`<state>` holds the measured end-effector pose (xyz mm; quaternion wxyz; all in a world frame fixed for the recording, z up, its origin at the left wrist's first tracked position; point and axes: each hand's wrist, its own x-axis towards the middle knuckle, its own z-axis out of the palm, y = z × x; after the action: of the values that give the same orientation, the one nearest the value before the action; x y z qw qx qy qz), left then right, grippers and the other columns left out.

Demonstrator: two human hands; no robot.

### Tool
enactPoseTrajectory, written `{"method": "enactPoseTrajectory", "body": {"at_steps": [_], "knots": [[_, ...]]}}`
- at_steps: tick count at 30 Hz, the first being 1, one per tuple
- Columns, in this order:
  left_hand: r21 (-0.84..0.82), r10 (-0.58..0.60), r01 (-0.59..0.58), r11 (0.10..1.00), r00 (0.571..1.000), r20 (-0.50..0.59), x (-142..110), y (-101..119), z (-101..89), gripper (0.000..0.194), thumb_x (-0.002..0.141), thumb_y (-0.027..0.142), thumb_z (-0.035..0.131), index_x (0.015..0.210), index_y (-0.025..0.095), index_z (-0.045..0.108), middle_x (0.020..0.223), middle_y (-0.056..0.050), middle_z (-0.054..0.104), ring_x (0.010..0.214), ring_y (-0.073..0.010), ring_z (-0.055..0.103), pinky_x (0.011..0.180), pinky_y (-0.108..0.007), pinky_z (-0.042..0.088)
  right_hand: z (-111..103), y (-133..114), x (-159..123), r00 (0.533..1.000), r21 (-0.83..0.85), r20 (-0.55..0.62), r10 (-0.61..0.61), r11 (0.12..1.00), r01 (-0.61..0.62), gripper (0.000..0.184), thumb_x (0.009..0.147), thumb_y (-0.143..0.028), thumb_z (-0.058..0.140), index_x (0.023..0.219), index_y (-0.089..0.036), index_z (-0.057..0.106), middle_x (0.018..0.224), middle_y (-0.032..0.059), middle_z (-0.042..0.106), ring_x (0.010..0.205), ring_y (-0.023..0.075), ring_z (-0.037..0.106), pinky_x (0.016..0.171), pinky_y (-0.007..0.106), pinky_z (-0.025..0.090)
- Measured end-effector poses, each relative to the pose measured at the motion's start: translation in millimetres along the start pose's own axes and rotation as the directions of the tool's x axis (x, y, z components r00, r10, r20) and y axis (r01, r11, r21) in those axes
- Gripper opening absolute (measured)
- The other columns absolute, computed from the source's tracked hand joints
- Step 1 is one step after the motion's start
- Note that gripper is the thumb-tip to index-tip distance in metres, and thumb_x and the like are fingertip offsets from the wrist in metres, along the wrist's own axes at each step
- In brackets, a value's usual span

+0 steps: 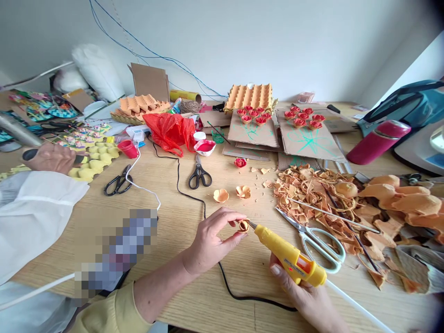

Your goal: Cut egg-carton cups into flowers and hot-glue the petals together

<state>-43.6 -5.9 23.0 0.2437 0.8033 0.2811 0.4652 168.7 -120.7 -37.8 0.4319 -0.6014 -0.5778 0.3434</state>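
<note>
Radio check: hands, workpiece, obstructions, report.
Left hand pinching small curled orange piece. Right hand gripping yellow glue gun, nozzle at the piece. Black cord runs beneath left hand, clear of nozzle.

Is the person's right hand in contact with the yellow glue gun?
Touching. In the head view, the right hand grips the yellow glue gun by its handle.

This looks like a small craft workshop: a pale painted wall (277, 46) stands behind a wide bench (176, 217) with a light wood-grain top. Along the far side are an orange moulded-pulp egg tray (248, 97) and brown cardboard sheets (308, 144) bearing red flower shapes (299, 122). Nearer are a white bowl (205, 154) of red paint, black-handled scissors (199, 169), a yellow plastic glue gun (277, 243) and, at right, a heap of torn orange pulp scraps (300, 185). A second person's white sleeve (38, 212) shows at left.
</note>
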Motion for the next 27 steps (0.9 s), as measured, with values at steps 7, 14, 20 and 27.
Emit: {"method": "enactPoseTrajectory", "body": {"at_steps": [7, 14, 20, 27], "knots": [[0.014, -0.006, 0.006, 1.0, 1.0, -0.002, 0, 1, 0.0, 0.027, 0.086, 0.01, 0.07, 0.111, 0.019, 0.067, 0.094, -0.004, 0.074, 0.08, -0.0131, 0.068, 0.077, -0.026, 0.058, 0, -10, 6, 0.994, -0.069, -0.052, -0.093, 0.994, 0.089, 0.032, 0.091, -0.053, 0.059, 0.09, -0.023, 0.07, 0.077, 0.0051, 0.072, 0.072, 0.022, 0.067, 0.071, 0.033, 0.057], [0.044, 0.006, -0.006, 0.999, 1.0, -0.001, 0, 1, 0.5, 0.025, 0.087, 0.011, 0.069, 0.11, 0.02, 0.067, 0.093, -0.004, 0.074, 0.079, -0.0135, 0.068, 0.076, -0.027, 0.058, -2, -34, 16, 0.975, -0.176, -0.02, -0.221, 0.961, 0.215, 0.034, 0.096, -0.046, 0.052, 0.072, -0.023, 0.061, 0.065, 0.0025, 0.063, 0.057, 0.0173, 0.061, 0.057, 0.029, 0.053], [0.066, 0.036, -0.036, 0.997, 0.999, -0.002, -1, -2, 1.3, 0.027, 0.087, 0.01, 0.069, 0.112, 0.02, 0.066, 0.093, -0.004, 0.073, 0.08, -0.0133, 0.068, 0.077, -0.026, 0.058, 0, -20, 15, 0.968, -0.201, 0.01, -0.252, 0.947, 0.249, 0.03, 0.097, -0.043, 0.051, 0.074, -0.025, 0.058, 0.068, 0.003, 0.062, 0.061, 0.0195, 0.06, 0.061, 0.032, 0.052], [0.08, 0.049, -0.048, 0.996, 0.999, -0.007, -1, -2, 1.3, 0.026, 0.088, 0.012, 0.068, 0.112, 0.021, 0.066, 0.095, -0.005, 0.074, 0.083, -0.0149, 0.069, 0.076, -0.028, 0.059, -1, -19, 18, 0.962, -0.228, 0.049, -0.268, 0.935, 0.272, 0.027, 0.095, -0.034, 0.054, 0.07, -0.025, 0.051, 0.07, 0.0022, 0.057, 0.062, 0.0186, 0.055, 0.058, 0.031, 0.048]]}}
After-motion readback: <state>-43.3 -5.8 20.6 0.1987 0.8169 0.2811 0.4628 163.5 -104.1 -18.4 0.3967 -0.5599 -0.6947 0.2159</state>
